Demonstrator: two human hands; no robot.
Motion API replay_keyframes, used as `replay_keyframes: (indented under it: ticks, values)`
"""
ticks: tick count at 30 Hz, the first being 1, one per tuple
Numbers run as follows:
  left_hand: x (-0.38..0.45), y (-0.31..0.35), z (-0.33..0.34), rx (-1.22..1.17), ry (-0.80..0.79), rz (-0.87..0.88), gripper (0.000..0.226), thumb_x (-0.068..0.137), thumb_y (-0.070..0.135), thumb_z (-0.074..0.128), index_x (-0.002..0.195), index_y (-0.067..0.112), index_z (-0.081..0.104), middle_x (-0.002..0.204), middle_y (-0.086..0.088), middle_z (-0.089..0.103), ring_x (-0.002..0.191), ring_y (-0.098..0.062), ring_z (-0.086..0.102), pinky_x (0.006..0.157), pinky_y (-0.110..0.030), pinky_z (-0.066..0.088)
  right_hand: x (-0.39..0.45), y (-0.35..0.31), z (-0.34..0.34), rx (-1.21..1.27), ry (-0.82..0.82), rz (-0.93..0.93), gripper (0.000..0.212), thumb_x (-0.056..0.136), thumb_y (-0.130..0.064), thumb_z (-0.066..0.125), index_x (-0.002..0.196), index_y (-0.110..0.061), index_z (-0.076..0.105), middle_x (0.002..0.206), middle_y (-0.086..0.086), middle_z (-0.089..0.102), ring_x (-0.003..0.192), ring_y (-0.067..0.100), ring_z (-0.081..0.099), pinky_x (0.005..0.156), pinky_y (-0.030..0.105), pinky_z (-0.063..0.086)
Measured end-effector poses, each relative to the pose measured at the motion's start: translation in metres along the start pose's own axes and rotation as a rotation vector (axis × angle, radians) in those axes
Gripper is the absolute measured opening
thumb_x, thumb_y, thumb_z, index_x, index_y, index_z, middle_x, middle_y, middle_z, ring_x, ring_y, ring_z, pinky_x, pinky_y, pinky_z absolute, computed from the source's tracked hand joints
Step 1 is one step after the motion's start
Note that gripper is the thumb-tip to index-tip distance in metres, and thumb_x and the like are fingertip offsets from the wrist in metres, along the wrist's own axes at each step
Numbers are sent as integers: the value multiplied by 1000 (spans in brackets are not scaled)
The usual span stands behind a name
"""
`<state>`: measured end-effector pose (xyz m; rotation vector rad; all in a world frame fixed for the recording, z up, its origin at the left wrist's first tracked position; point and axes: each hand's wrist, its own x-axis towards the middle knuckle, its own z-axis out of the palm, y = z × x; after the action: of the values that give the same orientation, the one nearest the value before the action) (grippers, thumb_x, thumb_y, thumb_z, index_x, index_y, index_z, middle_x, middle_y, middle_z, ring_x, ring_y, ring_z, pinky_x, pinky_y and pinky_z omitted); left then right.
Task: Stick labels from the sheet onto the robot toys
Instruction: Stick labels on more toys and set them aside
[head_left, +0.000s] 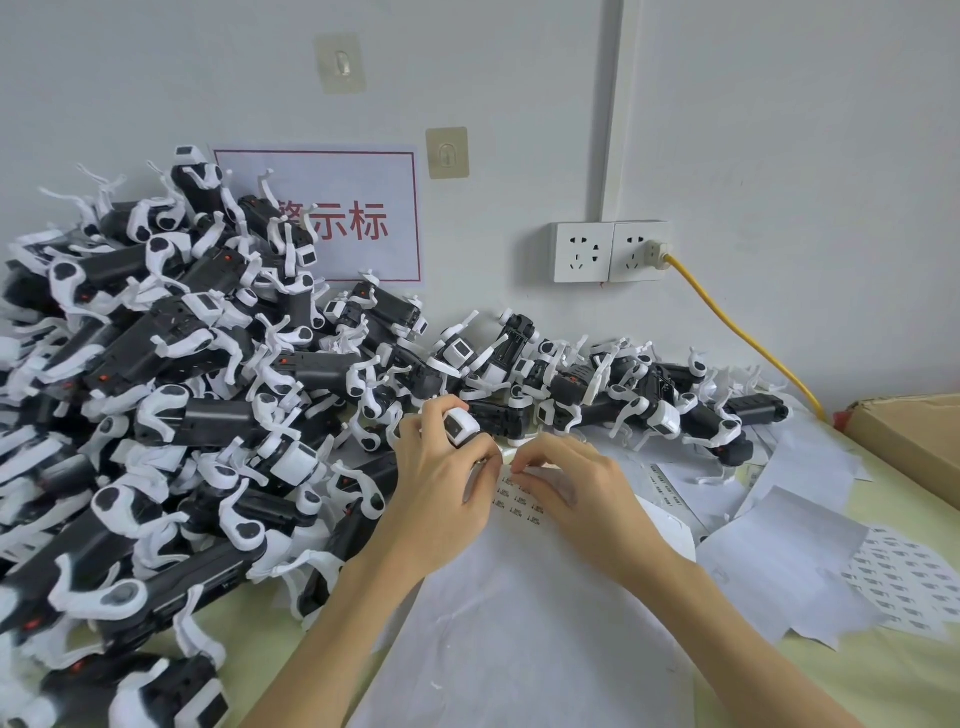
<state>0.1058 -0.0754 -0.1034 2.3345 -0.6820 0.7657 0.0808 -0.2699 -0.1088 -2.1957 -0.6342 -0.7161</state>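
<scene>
Left hand (441, 483) grips robot toy (460, 425); right hand (571, 488) pinches label sheet (519, 499).

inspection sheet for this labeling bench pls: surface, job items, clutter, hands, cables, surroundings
Surface: pale yellow-green table, mostly papered over.
Job's things: robot toys piled high at left, thinner row along wall; label sheet under the hands.
Clutter: loose backing sheets, partly used label sheet, cardboard box at right.
Hands: left hand grips one toy; right hand pinches at the sheet.
Cables: yellow cable plugged into wall sockets.
Surroundings: white wall, red-bordered sign, two adhesive hooks.
</scene>
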Motion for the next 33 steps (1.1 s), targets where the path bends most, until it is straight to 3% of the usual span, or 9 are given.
replay_keyframes:
  ticks: [3, 7, 11, 13, 16, 19, 22, 25, 33]
  values:
    - [0, 0, 0, -15, 2, -2, 8, 101, 25, 65, 96, 25, 71, 139, 0, 35, 113, -23, 30, 102, -41, 37, 3, -5, -1, 114, 20, 107, 16, 100, -7, 67, 100, -23, 67, 102, -18, 68, 101, 12, 64, 91, 35, 55]
    - [5, 3, -5, -82, 121, -106, 28, 106, 31, 59, 131, 31, 70, 138, -2, 32, 119, -20, 31, 106, -30, 28, 10, -12, -8, 438, 253, 269, 7, 100, -12, 69, 98, -18, 71, 109, -6, 75, 104, 13, 71, 90, 20, 54]
    - [11, 0, -13, -335, 281, -266, 47, 104, 14, 63, 147, 33, 57, 123, -1, 39, 106, -20, 47, 94, -22, 48, 11, -12, -17, 747, 325, 494, 10, 95, -20, 76, 101, -12, 75, 102, 3, 78, 98, 14, 72, 84, 22, 56]
    - [13, 0, -17, -577, 322, -437, 48, 103, 21, 67, 144, 43, 59, 126, 3, 47, 99, -18, 56, 86, -14, 50, 12, -14, -18, 914, 316, 575, 20, 86, -25, 80, 101, -12, 76, 100, 7, 77, 95, 15, 71, 80, 21, 56]
    - [16, 3, -20, -1030, 345, -631, 55, 96, 15, 77, 137, 50, 63, 147, 10, 56, 109, -4, 71, 94, -24, 57, 13, -17, -18, 1078, 282, 645, 21, 79, -24, 83, 97, -14, 77, 98, 8, 75, 91, 15, 70, 77, 21, 57]
    - [16, 5, -16, -1253, 289, -740, 66, 86, 11, 86, 139, 42, 62, 145, 0, 62, 110, -16, 73, 87, -27, 60, 13, -18, -17, 1110, 220, 656, 17, 85, -17, 80, 101, -14, 74, 94, 5, 71, 86, 14, 67, 80, 24, 57]
    - [17, 12, -12, -1353, 241, -802, 67, 70, 20, 93, 133, 19, 69, 116, -8, 75, 94, -19, 74, 85, -34, 63, 13, -21, -16, 1090, 181, 652, 11, 93, -10, 75, 103, -13, 72, 92, 3, 69, 83, 13, 64, 82, 28, 54]
    - [15, 18, -6, -1390, 205, -775, 61, 68, 24, 93, 118, -1, 70, 87, -5, 71, 89, -20, 72, 85, -34, 63, 12, -23, -15, 1076, 164, 625, 10, 95, -7, 71, 104, -12, 71, 89, 2, 69, 80, 13, 63, 78, 26, 55]
    - [12, 30, -6, -1446, 56, -681, 22, 90, 24, 81, 97, 4, 72, 98, -15, 65, 103, -24, 68, 94, -32, 59, 12, -26, -14, 1010, 174, 546, 10, 98, -5, 69, 104, -13, 73, 86, 4, 67, 80, 16, 61, 79, 25, 55]
